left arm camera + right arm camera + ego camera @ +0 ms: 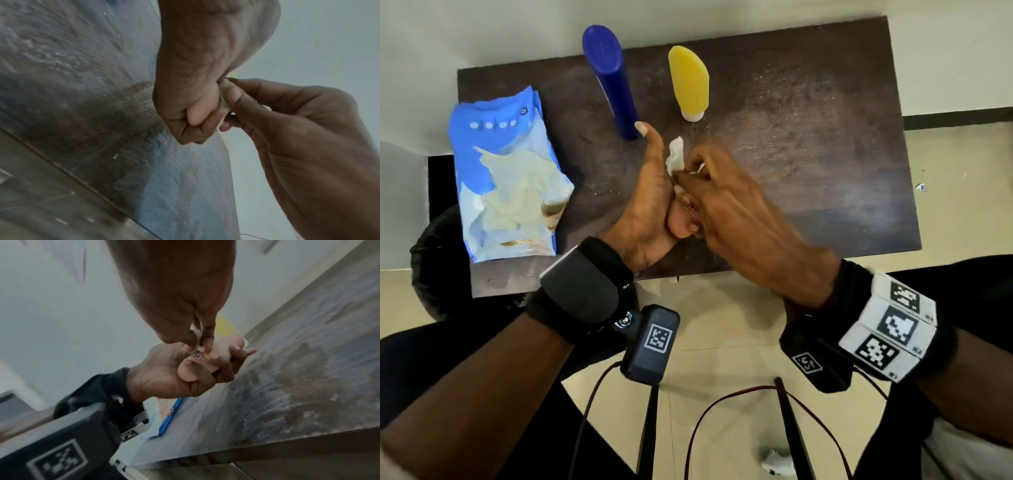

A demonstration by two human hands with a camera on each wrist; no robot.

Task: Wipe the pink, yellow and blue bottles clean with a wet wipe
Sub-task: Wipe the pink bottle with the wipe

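My left hand [650, 202] grips the pink bottle [683, 224] above the middle of the dark table [825, 154]; its fingers curl round the bottle [189, 369], whose small label faces up. My right hand [726, 202] pinches a crumpled white wet wipe [676, 156] and presses it against the bottle's upper side [197, 337]. In the left wrist view only a patch of the pink bottle [197, 113] shows between the fingers of both hands. The blue bottle [609, 78] and the yellow bottle [690, 80] stand at the back of the table, apart from both hands.
A blue and white wet-wipe pack [506, 178] lies on the table's left part. The table's right half [842, 120] is scratched and bare. Cables [709, 411] hang below the front edge over the tiled floor. A white wall rises behind the table.
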